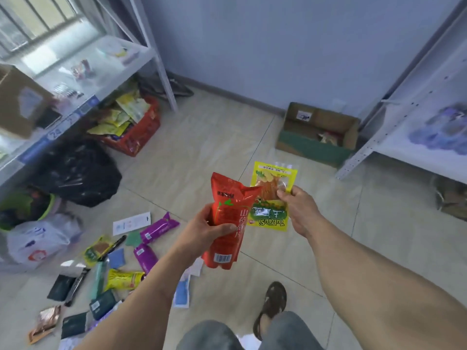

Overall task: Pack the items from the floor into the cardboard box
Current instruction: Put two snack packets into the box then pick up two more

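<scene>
My left hand [211, 229] grips a red snack packet [228, 218] around its middle, held upright above the floor. My right hand [299, 208] pinches a yellow snack packet [271, 195] by its right edge, just right of the red one. The open cardboard box [318, 133] sits on the floor ahead by the far wall, with at least one packet inside. Several loose items lie on the floor at lower left: purple packets [159, 227], a yellow packet [125, 279], dark pouches [60, 286] and blue sachets [116, 257].
A red crate [141, 132] full of packets stands under the left shelf [83, 79]. A black rubbish bag [78, 173] and a white plastic bag [43, 238] lie at the left. A white metal rack [394, 127] stands at the right. My sandalled foot [271, 306] is below.
</scene>
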